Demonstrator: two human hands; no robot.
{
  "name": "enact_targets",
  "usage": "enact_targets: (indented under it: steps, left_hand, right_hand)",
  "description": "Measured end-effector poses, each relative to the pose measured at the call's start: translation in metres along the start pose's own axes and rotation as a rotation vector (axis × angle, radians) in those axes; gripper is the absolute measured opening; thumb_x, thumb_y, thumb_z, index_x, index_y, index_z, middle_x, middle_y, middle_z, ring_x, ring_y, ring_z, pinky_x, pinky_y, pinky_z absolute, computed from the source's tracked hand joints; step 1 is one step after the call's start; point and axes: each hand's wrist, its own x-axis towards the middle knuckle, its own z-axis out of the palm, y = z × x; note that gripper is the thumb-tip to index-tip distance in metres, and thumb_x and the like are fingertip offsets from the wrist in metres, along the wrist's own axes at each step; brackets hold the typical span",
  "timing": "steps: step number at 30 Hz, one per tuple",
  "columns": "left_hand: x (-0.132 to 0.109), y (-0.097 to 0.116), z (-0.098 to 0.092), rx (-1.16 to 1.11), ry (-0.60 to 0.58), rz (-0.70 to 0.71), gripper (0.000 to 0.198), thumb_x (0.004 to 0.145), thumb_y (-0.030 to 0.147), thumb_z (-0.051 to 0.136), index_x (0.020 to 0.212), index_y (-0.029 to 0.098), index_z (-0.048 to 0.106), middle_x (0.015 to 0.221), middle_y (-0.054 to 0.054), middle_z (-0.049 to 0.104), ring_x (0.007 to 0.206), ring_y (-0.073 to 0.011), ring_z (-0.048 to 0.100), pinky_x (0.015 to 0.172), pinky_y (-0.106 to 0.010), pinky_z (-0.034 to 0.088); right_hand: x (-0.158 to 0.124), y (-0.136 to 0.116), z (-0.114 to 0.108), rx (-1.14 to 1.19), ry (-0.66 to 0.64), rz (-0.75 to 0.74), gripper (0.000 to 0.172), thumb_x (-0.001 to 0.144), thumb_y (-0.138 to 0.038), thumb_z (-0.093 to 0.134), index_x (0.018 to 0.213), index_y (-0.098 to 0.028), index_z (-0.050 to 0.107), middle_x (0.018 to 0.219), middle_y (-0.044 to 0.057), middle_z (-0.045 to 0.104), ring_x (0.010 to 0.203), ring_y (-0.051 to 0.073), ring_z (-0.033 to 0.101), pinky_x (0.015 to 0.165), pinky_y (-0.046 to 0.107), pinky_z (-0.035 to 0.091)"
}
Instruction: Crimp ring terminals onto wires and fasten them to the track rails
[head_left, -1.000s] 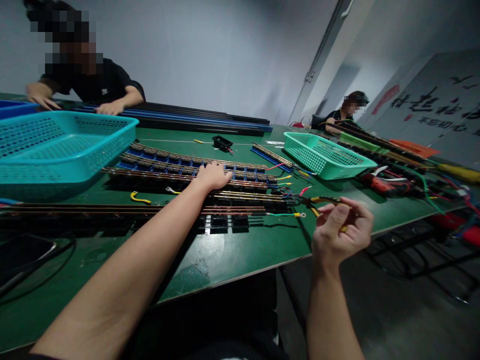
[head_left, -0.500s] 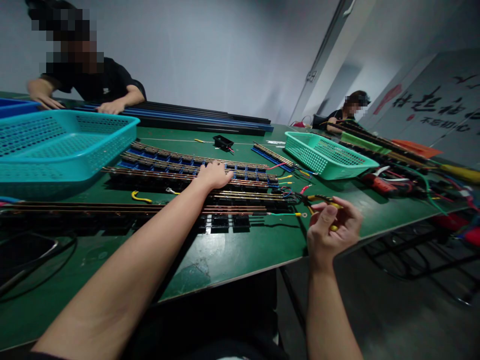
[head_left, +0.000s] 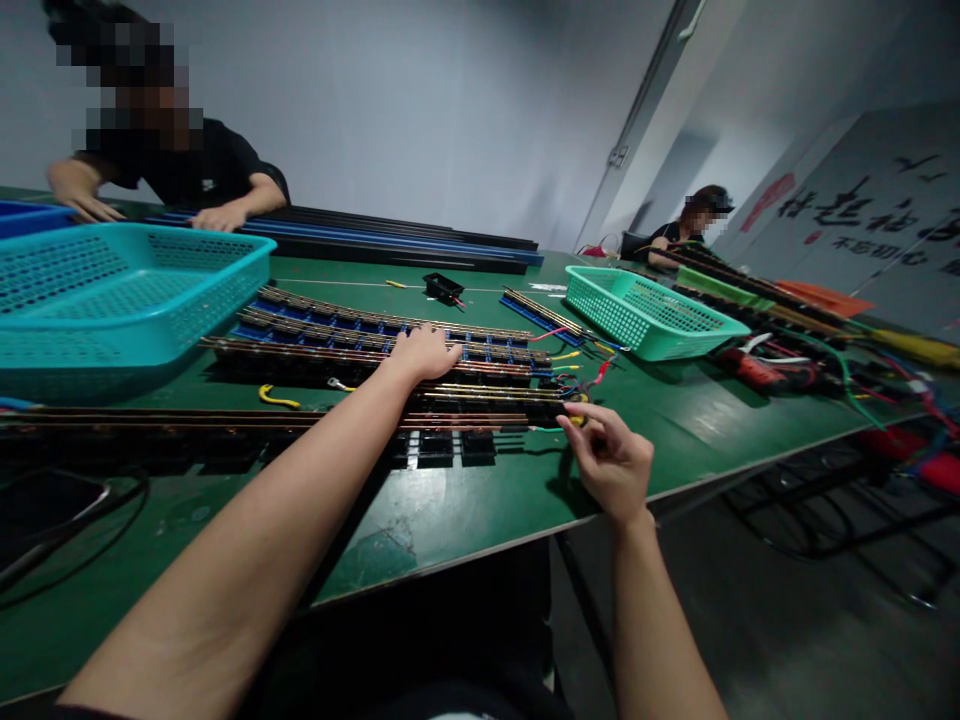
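Note:
My left hand point(head_left: 424, 353) lies palm down over a row of long blue-and-black strips point(head_left: 337, 325) with copper-coloured rails along their tops. Its fingers bend over the far side of the rails, with the thumb out to the right. At the right end of the nearer strips, my right hand point(head_left: 611, 450) pinches thumb and forefinger together. A bit of yellow shows at those fingertips, but what they hold is too small to make out. Around them, wires run out from the strip ends, including a red one point(head_left: 601, 372) and yellow-tipped ones point(head_left: 566, 356).
A turquoise basket point(head_left: 255, 262) stands left and a light green basket point(head_left: 652, 345) right. Beyond are a small black box point(head_left: 444, 290) and long dark bars point(head_left: 375, 240). A yellow hook-shaped piece point(head_left: 277, 397) lies nearer. One person sits across, another far right.
My right hand has moved left to the strip ends and gone from a grip around yellow-and-black pieces to a fingertip pinch. My left hand stays on the strips.

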Motion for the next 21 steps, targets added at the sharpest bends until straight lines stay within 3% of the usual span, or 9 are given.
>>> enact_targets:
  steps: [7,10,12,16,21]
  left_hand:
    - [0.000,0.001,0.000,0.004,0.002,-0.002,0.064,0.088,0.053,0.022,0.128,0.012,0.050,0.135,-0.018,0.047,0.119,-0.0325,0.047,0.096,-0.046,0.037]
    - [0.000,0.001,0.000,0.001,0.002,-0.001,0.065,0.088,0.053,0.021,0.128,0.012,0.050,0.135,-0.019,0.047,0.119,-0.0328,0.047,0.096,-0.047,0.037]
    - [0.000,0.000,0.000,-0.003,-0.001,0.001,0.066,0.088,0.054,0.021,0.128,0.011,0.050,0.135,-0.019,0.047,0.119,-0.0334,0.047,0.096,-0.047,0.036]
    - [-0.001,0.001,-0.002,-0.007,-0.008,-0.002,0.067,0.087,0.054,0.021,0.129,0.011,0.050,0.136,-0.020,0.046,0.120,-0.0336,0.046,0.096,-0.048,0.036]
    - [-0.003,0.002,-0.003,-0.015,-0.003,0.007,0.065,0.088,0.052,0.022,0.129,0.011,0.050,0.136,-0.019,0.046,0.121,-0.0324,0.046,0.097,-0.047,0.036]
  right_hand:
    - [-0.002,0.003,-0.004,-0.076,-0.038,-0.070,0.018,0.075,-0.022,0.069,0.093,-0.021,0.068,0.048,-0.008,0.045,0.042,0.005,0.039,0.046,0.018,0.035]
    - [-0.003,-0.001,-0.002,-0.062,0.005,-0.034,0.018,0.076,-0.023,0.067,0.094,-0.020,0.068,0.048,-0.009,0.043,0.041,0.004,0.038,0.046,0.018,0.035]
    - [-0.002,-0.005,-0.001,0.007,0.112,0.062,0.018,0.077,-0.025,0.066,0.094,-0.018,0.066,0.050,-0.008,0.044,0.041,0.004,0.037,0.044,0.018,0.033]
    - [0.004,-0.009,0.001,0.168,0.459,0.296,0.022,0.080,-0.035,0.063,0.092,-0.017,0.058,0.057,-0.007,0.048,0.041,0.004,0.042,0.040,0.016,0.031]
    - [0.015,-0.010,0.003,0.256,0.710,0.397,0.032,0.080,-0.043,0.062,0.095,-0.016,0.053,0.048,-0.010,0.044,0.036,0.004,0.039,0.038,0.017,0.033]
